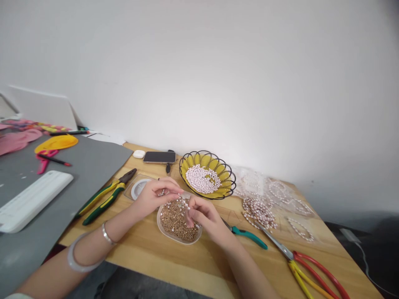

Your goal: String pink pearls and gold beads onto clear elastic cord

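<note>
While close, hands (160,193) (205,214) above gold beads (174,224).

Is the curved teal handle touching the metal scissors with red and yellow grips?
Apart. The head view shows wooden tabletop between the teal handle and the scissors.

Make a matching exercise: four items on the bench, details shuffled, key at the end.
1. Tub
2. Basket
3. Scissors
4. Phone

A. Dark screen, near the wall
B. Red and yellow handles
C. Gold-coloured beads, beneath the left hand and right hand
D. Yellow inside, pale pink beads

Pairs: 1-C, 2-D, 3-B, 4-A
</note>
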A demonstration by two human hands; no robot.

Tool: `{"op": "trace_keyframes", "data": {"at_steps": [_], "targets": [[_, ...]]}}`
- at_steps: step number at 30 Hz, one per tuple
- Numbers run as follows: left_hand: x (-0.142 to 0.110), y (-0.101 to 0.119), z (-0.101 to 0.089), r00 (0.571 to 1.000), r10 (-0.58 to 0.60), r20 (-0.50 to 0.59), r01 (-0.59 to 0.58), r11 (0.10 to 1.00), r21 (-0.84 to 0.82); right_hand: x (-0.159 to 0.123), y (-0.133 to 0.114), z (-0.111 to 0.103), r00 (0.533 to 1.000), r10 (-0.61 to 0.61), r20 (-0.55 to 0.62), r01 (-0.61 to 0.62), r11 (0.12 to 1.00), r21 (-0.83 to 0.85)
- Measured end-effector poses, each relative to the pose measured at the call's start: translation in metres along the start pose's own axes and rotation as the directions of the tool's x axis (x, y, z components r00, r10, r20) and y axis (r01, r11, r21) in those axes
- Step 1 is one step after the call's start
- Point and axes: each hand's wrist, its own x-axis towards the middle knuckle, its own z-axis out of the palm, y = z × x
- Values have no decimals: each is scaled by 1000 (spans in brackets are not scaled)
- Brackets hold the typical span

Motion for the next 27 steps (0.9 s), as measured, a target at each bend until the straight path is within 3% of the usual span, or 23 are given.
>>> {"op": "trace_keyframes", "data": {"at_steps": [11, 27], "targets": [[-2, -3, 0, 1000, 1, 0, -1, 999, -47, 1, 3, -2, 1000, 3, 7, -3, 1000, 10], [1, 1, 0, 995, 99, 3, -99, 995, 10, 0, 3, -2, 1000, 1, 8, -2, 1000, 9]]}}
